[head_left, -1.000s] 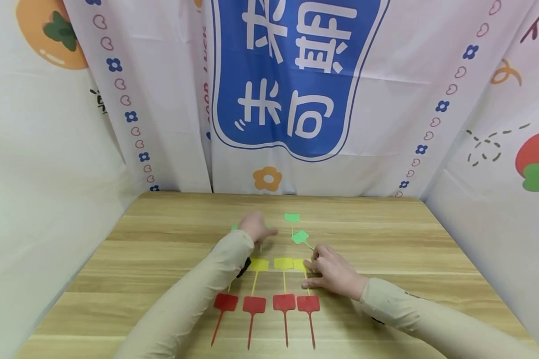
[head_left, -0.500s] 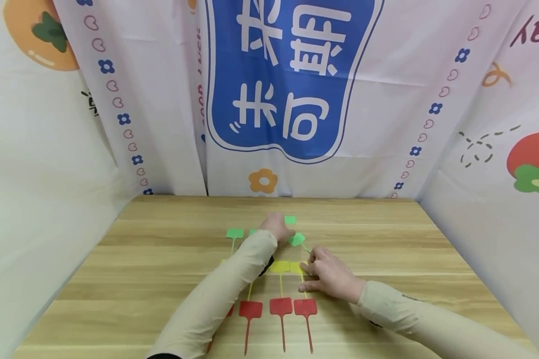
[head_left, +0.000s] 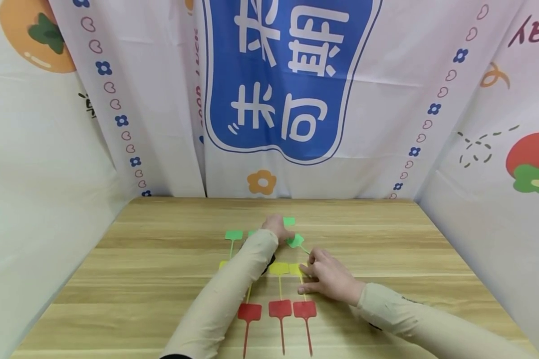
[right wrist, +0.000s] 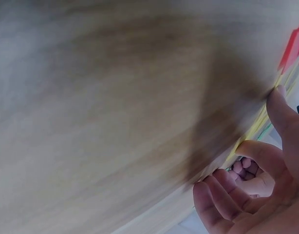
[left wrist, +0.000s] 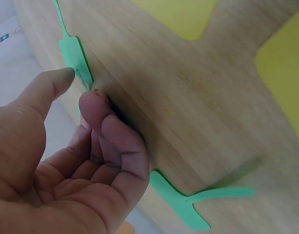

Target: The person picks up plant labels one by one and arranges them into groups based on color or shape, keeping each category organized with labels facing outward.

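Note:
In the head view my left hand (head_left: pixel 276 227) is at the back middle, with a flat green plant tag (head_left: pixel 289 221) beyond it and a tilted green tag (head_left: pixel 295 241) beside it. The left wrist view shows its thumb and index fingertip apart, one on each side of a thin green stem (left wrist: pixel 83 80) that overlaps the tilted tag; its other fingers curl loosely. My right hand (head_left: pixel 334 276) rests on the right-hand yellow tag (head_left: pixel 294 269): index on the head, thumb down by the stem. The tilted tag's stem runs to its fingertips.
Red tags (head_left: pixel 280 308) lie in a row nearest me, and yellow tags (head_left: pixel 279 269) lie behind them. More green tags (head_left: pixel 234 235) sit further back, partly behind my left sleeve (head_left: pixel 233 294). Printed cloth (head_left: pixel 364 174) encloses the wooden table (head_left: pixel 386 234).
My left hand has moved right, from the left green tags to the tilted one, and has hardly shifted in the last half second. My right hand stays on the yellow tag.

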`<state>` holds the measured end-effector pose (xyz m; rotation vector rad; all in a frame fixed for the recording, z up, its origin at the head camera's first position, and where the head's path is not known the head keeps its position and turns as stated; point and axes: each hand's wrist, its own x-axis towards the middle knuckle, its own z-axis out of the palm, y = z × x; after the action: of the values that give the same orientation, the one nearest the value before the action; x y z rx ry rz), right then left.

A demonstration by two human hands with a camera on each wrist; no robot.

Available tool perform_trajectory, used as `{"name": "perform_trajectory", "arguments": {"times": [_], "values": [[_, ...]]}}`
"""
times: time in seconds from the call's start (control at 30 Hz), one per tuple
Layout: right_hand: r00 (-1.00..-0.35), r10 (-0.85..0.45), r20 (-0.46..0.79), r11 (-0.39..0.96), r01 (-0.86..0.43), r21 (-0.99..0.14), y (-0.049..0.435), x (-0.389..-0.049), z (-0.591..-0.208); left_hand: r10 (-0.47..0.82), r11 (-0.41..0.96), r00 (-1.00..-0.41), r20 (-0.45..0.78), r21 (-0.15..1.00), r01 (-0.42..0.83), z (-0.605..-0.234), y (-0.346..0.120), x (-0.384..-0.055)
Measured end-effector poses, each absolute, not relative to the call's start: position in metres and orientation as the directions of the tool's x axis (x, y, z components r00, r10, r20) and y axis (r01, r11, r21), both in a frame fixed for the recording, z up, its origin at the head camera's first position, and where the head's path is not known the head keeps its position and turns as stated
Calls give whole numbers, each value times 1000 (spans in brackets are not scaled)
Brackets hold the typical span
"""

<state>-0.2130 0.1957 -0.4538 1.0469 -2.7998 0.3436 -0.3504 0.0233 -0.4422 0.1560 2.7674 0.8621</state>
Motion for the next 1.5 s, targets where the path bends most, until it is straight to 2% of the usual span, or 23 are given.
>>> {"name": "perform_trajectory", "arguments": {"times": [0.33,1.0,1.5], "values": [[-744,-635,209,728,-667,-162,194,-212,-454,169,812,-952,-254,584,-12,-440,21,-348],[-761,-619,192,739,-648,-185,195,-213,-452,175,754,-948,-266,655,-45,-442,17,-350],[-763,-617,192,741,-646,-184,194,-212,-453,187,784,-949,-254,621,-12,-438,21,-348]]}}
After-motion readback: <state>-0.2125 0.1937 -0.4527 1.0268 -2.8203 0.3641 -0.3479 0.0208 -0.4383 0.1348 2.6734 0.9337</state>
